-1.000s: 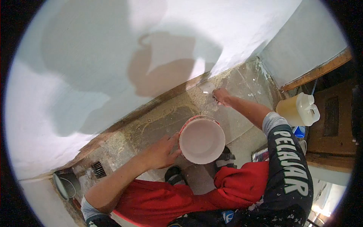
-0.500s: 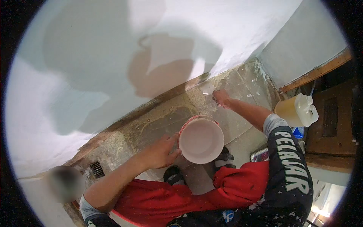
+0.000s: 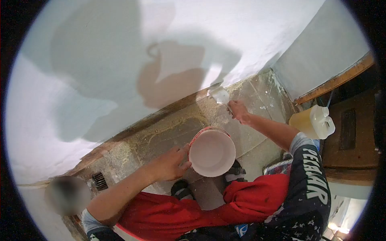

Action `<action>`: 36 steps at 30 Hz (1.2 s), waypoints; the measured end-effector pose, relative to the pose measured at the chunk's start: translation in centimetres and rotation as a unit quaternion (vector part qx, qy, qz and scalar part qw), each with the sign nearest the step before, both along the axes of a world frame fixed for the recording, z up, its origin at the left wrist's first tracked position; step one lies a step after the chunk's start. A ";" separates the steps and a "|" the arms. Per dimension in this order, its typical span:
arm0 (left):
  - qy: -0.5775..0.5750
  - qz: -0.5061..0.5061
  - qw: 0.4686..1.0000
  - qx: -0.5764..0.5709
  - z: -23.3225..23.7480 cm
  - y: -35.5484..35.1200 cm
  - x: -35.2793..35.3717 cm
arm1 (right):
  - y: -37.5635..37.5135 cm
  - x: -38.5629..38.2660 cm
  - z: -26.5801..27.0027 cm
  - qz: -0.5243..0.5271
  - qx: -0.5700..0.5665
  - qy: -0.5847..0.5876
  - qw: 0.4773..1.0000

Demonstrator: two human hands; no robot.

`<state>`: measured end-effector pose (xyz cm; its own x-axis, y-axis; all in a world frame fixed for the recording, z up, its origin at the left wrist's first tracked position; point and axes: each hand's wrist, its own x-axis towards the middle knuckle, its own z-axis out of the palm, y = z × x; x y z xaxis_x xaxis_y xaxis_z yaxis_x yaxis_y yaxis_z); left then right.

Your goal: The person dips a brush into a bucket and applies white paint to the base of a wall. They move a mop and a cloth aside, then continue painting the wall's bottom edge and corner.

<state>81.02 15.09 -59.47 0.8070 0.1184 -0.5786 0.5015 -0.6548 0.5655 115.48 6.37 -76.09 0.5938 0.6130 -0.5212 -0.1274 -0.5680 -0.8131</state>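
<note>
My left hand (image 3: 176,162) grips the rim of a white bucket (image 3: 212,153) at its left side; the bucket's outside is reddish and its inside looks pale and bare. Further forward and to the right, my right hand (image 3: 237,110) is closed around the handle of a flat, light-coloured brush or scraper (image 3: 220,95). The tool's wide end lies close to the foot of the white wall (image 3: 169,60), over the dusty tiled floor (image 3: 169,134).
A jug of yellowish liquid (image 3: 311,121) stands at the right beside a wooden piece of furniture (image 3: 348,128). A floor grate (image 3: 99,181) lies at the left, near a blurred round object (image 3: 68,195). My feet are behind the bucket.
The tool in my right hand has turned so that its wide face shows, near the wall's foot. The bucket and my left hand appear slightly lower in view.
</note>
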 end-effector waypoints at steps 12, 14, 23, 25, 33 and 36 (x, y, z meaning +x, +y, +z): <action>-0.014 0.000 1.000 -0.007 0.8 -0.2 -0.3 | 1.2 0.8 4.4 -0.023 0.019 -0.050 0.998; -0.020 0.002 1.000 -0.016 0.4 -0.2 -0.3 | 0.1 0.4 5.8 -0.044 0.061 -0.023 0.997; -0.030 0.000 1.000 -0.005 0.0 -0.2 0.0 | 0.4 1.2 0.6 0.015 -0.014 -0.018 1.000; -0.002 0.005 1.000 -0.006 0.4 -0.3 0.2 | 1.7 1.3 0.9 -0.018 -0.015 -0.026 0.999; -0.038 0.004 0.999 -0.005 -0.5 -0.2 -0.1 | -1.0 0.4 6.0 -0.035 0.108 -0.016 0.993; -0.016 0.001 1.000 -0.004 -0.3 -0.3 0.1 | -1.7 -0.3 2.4 -0.016 0.078 -0.031 0.996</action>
<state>81.08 14.82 -59.80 0.8246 0.1159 -0.5536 0.4849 -0.6488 0.5865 115.20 4.68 -73.67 0.6427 0.6635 -0.3830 -0.0901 -0.4311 -0.8978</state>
